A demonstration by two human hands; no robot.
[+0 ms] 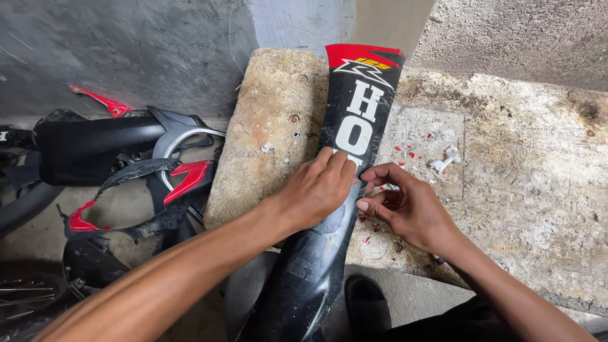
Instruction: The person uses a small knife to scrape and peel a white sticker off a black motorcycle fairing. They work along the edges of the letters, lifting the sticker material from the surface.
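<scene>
A long black plastic motorcycle panel (316,253) with a red tip and white decal lettering lies lengthwise across a worn wooden board (272,126), pointing away from me. My left hand (316,187) presses flat on the panel's middle, fingers over the lettering. My right hand (405,206) sits at the panel's right edge, thumb and fingertips pinched together on the decal's edge. What the pinch holds is too small to tell apart from the sticker.
Small red and white sticker scraps (405,152) and a white plastic clip (445,158) lie on the rough concrete slab (525,190). A pile of black and red motorcycle body parts (145,183) fills the left. A dark shoe (367,304) shows below.
</scene>
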